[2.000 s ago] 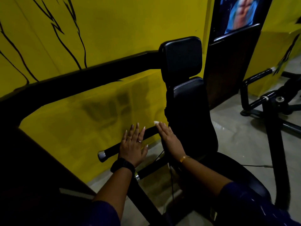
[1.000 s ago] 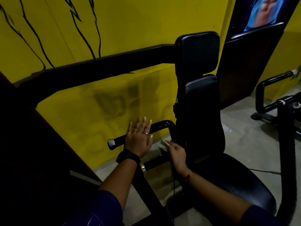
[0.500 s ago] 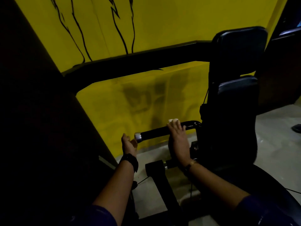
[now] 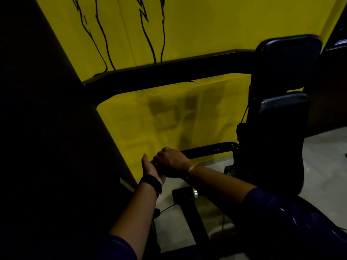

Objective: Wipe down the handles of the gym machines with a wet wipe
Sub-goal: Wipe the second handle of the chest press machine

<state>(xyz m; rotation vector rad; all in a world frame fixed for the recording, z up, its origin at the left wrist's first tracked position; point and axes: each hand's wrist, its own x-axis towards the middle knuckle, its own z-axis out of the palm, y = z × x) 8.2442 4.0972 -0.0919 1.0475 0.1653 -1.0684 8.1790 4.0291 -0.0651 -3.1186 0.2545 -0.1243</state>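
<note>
Handle [image 4: 208, 149] low at 6 o'clock, free end hidden between hands: right hand [image 4: 173, 162] curled over it, left hand [image 4: 150, 170] cupped against end, grip unclear. Backrest [image 4: 277, 132] crowding 3 o'clock.

Yellow wall [image 4: 187, 25] (black-lined), pale floor [image 4: 328, 166]

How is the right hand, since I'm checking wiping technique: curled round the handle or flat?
Curled: the right hand wraps over the handle near its free end.
</note>
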